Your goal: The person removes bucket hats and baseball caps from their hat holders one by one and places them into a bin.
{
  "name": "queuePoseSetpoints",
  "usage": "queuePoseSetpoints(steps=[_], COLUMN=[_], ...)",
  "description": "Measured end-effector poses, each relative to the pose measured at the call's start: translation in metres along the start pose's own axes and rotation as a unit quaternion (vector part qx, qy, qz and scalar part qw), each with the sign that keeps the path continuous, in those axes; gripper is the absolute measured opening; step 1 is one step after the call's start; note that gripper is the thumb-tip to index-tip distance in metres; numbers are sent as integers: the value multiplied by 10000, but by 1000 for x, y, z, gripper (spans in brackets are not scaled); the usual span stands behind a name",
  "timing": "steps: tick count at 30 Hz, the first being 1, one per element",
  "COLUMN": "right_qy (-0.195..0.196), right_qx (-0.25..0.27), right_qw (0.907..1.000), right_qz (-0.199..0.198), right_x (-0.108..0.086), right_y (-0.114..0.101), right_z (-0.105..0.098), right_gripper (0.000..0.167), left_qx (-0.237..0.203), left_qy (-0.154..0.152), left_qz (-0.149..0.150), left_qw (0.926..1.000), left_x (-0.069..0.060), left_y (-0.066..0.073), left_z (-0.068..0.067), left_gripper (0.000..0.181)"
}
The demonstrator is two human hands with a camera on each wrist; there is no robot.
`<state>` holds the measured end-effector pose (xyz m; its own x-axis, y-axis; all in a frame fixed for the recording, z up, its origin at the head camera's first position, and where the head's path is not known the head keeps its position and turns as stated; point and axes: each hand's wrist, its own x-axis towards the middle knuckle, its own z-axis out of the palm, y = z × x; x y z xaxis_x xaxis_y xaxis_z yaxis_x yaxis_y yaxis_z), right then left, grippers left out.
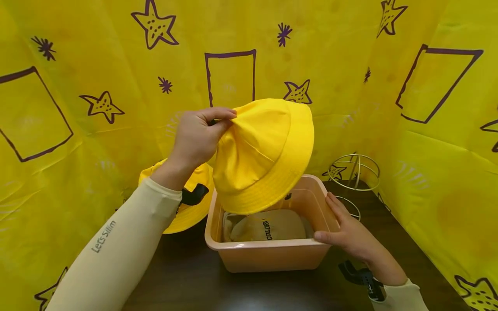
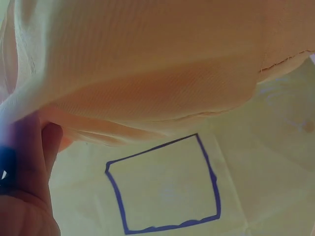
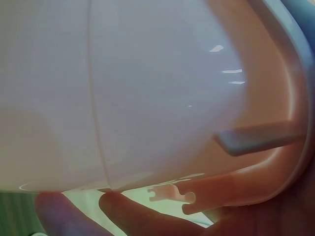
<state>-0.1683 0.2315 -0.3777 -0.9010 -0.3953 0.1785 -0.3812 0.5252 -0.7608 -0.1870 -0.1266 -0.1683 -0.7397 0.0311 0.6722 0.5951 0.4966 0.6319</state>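
Left hand (image 1: 196,140): thumb and fingers pinch a fold at the crown of a bright yellow cloth bucket hat (image 1: 262,155). The hat hangs tilted above the left part of a peach-pink rectangular plastic tub (image 1: 272,257), brim facing down and to the right. Whether the brim touches the rim cannot be told.

Right hand (image 1: 346,229): thumb at the tub's front right corner, fingers along its right side, holding the corner between them. Tub sits on a dark brown tabletop (image 1: 171,276). In it lies a beige cap (image 1: 249,229) with dark lettering. A second yellow hat (image 1: 192,219) lies left of the tub, partly behind the left forearm; a gold wire stand (image 1: 353,189) stands behind the right hand.

Risks (judged): the pinch takes in only a little cloth, so the soft crown could slip out and the hat drop askew. Lowered at this tilt, the brim could catch on the rim and fold, or shove the beige cap aside. A hard push by the right hand could slide the tub. The left forearm, swung low, could drag the second hat.
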Motion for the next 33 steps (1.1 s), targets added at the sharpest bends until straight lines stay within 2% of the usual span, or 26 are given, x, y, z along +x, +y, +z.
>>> queuePoseSetpoints(steps=[7,10,14,18,20,26,30,33], right_qy=[-2,-13,-46,-48,-35,-4,-39,-66], right_qx=[-34,-25,4,-59,-86,-58,8,88], right_qw=[10000,10000,10000,10000,10000,9999,10000,9999], right_qz=[82,80,55,15,-14,-109,-79,-86], right_x=[-1,-1,-1,-1,-2,-2,-2,-1], right_y=[2,1,-1,-2,-2,-2,-3,-4], right_z=[-1,-1,-1,-1,-2,-1,-1,-1], right_gripper=[106,107,106,106,106,106,105,104], left_qx=[87,207,471,831,1009,1467,1626,1704], left_qy=[-331,-496,-767,-1020,-1142,-1669,-2172,-2696], left_qz=[346,371,413,640,780,904,1197,1482], left_qw=[9988,9979,9951,9892,9852,9708,9550,9361], left_x=[-8,-11,-14,-20,-22,-29,-33,-36], left_y=[-14,-20,-27,-34,-37,-44,-46,-46], left_z=[22,30,40,50,56,75,84,90], left_gripper=[10,10,11,12,12,14,15,16])
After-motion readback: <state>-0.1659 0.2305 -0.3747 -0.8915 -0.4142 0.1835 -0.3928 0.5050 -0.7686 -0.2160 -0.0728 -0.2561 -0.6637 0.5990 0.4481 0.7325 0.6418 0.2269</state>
